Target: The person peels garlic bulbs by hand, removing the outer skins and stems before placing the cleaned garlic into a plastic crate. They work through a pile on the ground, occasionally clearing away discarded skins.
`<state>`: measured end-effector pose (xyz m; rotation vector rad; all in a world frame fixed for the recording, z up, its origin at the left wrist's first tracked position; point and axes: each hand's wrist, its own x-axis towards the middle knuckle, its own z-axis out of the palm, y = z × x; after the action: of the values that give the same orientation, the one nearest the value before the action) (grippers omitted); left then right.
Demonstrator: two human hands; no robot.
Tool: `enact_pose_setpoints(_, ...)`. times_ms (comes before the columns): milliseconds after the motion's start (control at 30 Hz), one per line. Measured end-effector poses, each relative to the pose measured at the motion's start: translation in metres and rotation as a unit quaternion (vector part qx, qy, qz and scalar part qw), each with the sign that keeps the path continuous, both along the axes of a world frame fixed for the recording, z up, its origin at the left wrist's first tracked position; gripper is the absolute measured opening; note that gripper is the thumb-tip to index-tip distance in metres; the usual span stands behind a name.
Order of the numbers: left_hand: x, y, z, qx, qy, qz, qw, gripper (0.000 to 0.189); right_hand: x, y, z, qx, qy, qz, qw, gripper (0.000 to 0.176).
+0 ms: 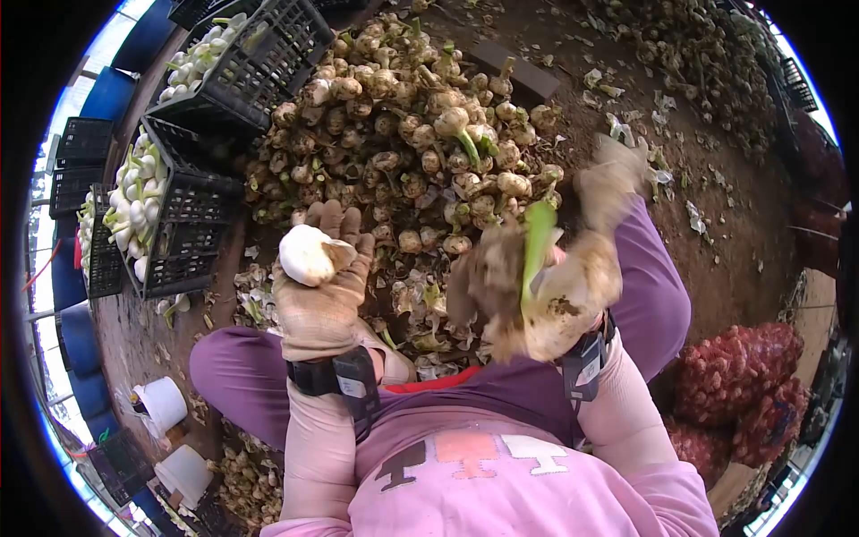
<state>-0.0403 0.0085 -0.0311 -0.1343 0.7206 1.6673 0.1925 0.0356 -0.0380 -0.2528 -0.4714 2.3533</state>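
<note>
My left hand (322, 304), in a beige work glove, is palm up with its fingers stretched out. Across its palm and finger bases lies a white garlic bulb (309, 255), peeled clean, with a short brownish end. My right hand (573, 300), in a dirt-stained glove, is smeared by motion. A green garlic stalk (539, 246) stands up between its fingers and thumb; whether a bulb is joined to it cannot be made out. Ahead of both hands is a heap of dirty, unpeeled garlic (403, 125). Loose peelings (420, 309) lie between my knees.
Black crates (192, 228) of cleaned white garlic stand at left, tilted. White buckets (163, 403) sit at lower left. Red net sacks (738, 371) lie at right. Another garlic heap (698, 63) is at far right, and a flat board (516, 69) lies behind the near heap.
</note>
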Motion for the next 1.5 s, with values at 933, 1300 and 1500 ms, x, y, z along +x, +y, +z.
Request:
enact_pose_setpoints(933,-0.161,0.044,0.012,0.122,0.044,0.252,0.959,0.057,-0.045,0.004,-0.010,0.609,-0.568,0.243,0.499,0.036)
enact_pose_setpoints(1300,0.032,0.053,-0.178,-0.187,0.767,-0.575,0.216,0.061,-0.049,0.000,-0.004,0.542,-0.552,0.198,0.601,0.049)
enact_pose_setpoints(1500,0.005,0.058,-0.199,-0.116,0.705,-0.476,0.513,0.035,-0.036,0.015,-0.012,0.494,-0.547,-0.025,0.676,0.028)
